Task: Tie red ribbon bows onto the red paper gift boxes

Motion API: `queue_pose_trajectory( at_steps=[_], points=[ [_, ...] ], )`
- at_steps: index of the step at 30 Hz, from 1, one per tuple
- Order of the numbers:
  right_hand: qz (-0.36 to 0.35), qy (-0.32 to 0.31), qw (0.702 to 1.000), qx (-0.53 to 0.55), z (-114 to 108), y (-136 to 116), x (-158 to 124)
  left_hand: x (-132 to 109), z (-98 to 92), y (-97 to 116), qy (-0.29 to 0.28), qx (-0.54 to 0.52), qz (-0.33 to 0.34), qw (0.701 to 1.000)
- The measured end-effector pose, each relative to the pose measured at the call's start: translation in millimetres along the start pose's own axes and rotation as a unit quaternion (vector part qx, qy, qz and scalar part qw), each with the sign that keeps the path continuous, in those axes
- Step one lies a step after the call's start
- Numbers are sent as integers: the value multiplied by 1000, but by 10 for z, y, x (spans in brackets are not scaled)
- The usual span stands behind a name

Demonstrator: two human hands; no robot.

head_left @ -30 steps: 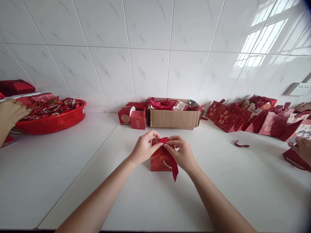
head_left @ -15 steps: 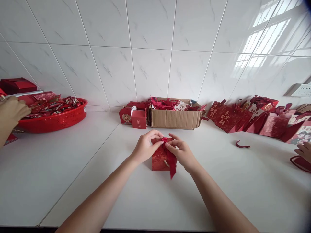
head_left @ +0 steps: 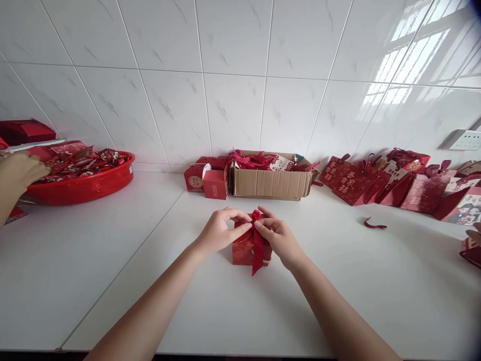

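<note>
A small red gift box [head_left: 243, 253] stands on the white counter in front of me, with a twisted cord handle [head_left: 266, 260] on its near side. Tied at its top is a red ribbon [head_left: 258, 250], one end hanging down the front past the box's lower edge. My left hand [head_left: 220, 230] pinches the ribbon at the knot from the left, thumb and forefinger close together. From the right, my right hand [head_left: 280, 238] grips the ribbon by the knot between thumb and fingers. The fingertips partly cover the knot.
A cardboard box [head_left: 272, 184] of ribbons and cards is by the wall, beside red boxes [head_left: 216, 183]. Left, another person's hand [head_left: 20, 170] reaches to a red basket [head_left: 86, 193] of wrapped sweets. Red bags [head_left: 349, 180], a ribbon scrap [head_left: 375, 225] and another hand [head_left: 475, 233] are right.
The ribbon's hanging end has swung left to the front of the box, and a loop now stands up at the knot. The hand at the far right has shifted outward with a red item.
</note>
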State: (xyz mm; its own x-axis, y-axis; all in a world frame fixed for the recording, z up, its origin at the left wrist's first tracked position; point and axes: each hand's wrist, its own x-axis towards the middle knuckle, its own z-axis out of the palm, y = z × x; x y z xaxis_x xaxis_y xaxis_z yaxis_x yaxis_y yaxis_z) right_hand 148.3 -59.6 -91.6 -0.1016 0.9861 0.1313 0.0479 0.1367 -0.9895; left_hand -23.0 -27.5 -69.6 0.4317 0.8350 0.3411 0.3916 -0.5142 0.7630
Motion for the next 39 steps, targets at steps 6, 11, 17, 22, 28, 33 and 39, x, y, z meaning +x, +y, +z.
queue_pose_trajectory(
  at_steps=[6,11,17,22,28,33,39],
  points=[
    [3,8,1000,-11,0,-29,-7,-18,41,-3,26,30,-12,999],
    [15,17,998,-59,-95,-100,-42,-16,1,-14,-2,16,-13,1000],
    [-42,5,981,-188,-266,-68,-80,-26,-71,14,-84,-26,3,996],
    [-91,55,948,-300,-316,-148,-127,-36,-70,29,-90,-27,5,996],
    [-35,-134,951,-275,-454,-382,-255,-20,-69,17,-96,-38,6,995],
    [-53,-66,961,-265,-442,-366,-201,-21,-90,60,-107,-32,-3,994],
    [-102,-59,946,-303,-349,-271,-106,-1,-166,180,-144,1,4,990]
  ],
)
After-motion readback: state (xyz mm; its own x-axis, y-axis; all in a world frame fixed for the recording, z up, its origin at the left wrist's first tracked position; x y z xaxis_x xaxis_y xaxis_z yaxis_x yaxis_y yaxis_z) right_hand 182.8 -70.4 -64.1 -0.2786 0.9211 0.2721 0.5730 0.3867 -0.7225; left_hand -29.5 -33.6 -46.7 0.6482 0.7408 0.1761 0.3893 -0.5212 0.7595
